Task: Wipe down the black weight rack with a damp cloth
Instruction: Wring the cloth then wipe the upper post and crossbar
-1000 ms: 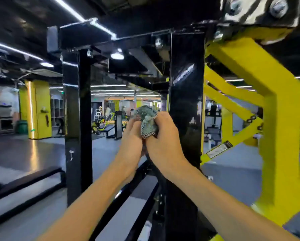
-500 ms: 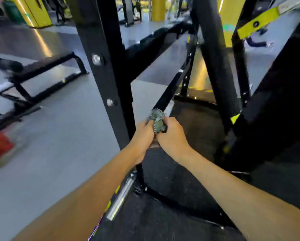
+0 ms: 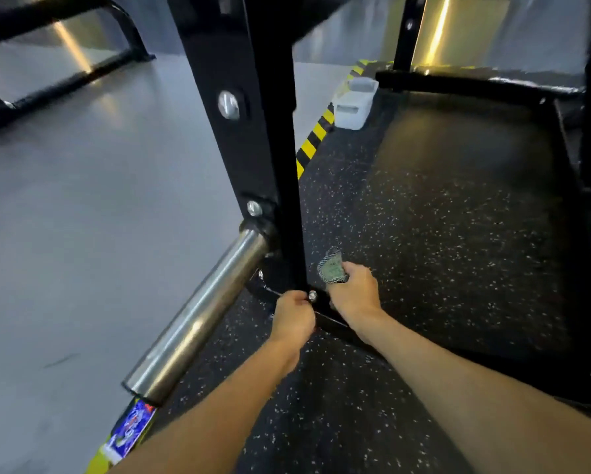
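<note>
Down at the foot of the black weight rack (image 3: 253, 148), by the left edge of the speckled mat (image 3: 441, 217); the right hand (image 3: 354, 295) grips the bunched cloth (image 3: 331, 268), fingers wrapped tight, just right of the upright's base; the left hand (image 3: 294, 316) sits curled beside a bolt (image 3: 312, 295), though I cannot tell if it holds anything; a steel peg (image 3: 201, 313) juts out left; a white tub (image 3: 354, 104) sits at the mat's far edge.

The black steel rack upright (image 3: 253, 131) stands at the left edge of the speckled black rubber mat (image 3: 441, 217), and the chrome steel peg (image 3: 198, 316) juts from its foot, leftward and nearer. The left hand (image 3: 292, 318) is before that foot, the right hand (image 3: 354, 295) just right of it (with the crumpled checked cloth (image 3: 331, 268) in it). The white plastic tub (image 3: 354, 102) lies behind, on the mat's left edge.
</note>
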Motion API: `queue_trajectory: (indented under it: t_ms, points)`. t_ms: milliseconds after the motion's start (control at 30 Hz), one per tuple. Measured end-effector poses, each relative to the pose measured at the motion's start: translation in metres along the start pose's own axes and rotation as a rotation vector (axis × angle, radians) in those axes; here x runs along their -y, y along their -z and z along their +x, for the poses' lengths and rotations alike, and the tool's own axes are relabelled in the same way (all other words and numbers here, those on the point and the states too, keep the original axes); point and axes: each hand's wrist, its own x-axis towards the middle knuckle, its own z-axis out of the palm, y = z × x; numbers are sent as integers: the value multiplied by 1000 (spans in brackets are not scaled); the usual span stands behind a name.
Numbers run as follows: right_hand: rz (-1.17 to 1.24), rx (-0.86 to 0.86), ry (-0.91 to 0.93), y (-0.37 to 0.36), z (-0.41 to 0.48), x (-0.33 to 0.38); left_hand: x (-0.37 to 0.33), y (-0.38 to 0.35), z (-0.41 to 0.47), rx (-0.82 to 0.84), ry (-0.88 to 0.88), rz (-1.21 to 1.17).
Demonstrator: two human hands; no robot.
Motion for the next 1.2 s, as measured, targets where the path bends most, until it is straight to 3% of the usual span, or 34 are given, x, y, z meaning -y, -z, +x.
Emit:
queue_trajectory:
  t_ms: [233, 533, 600, 733, 867, 933, 1033, 1200]
  points:
    - [-449, 217, 481, -76, 52, -78, 76, -16, 74, -80, -140, 74]
    - [-850, 310, 770, -63, 62, -82, 71, -15, 80, -77, -107, 53]
    - [-834, 329, 788, -61, 66, -89, 73, -14, 82, -94, -87, 75]
    - [-708, 186, 578, -75, 67, -92, 76, -13, 86, -115, -129, 109]
    - [-810, 309, 882, -63, 62, -93, 71, -15, 88, -68, -53, 25]
    - [-778, 322, 926, -45, 60, -85, 63, -23, 82, -112, -19, -84]
    - [-520, 246, 787, 0, 60, -63, 46, -48, 70, -118, -11, -248]
    - [-259, 158, 380, 95, 45, -60, 5, -140, 39, 392, 77, -669]
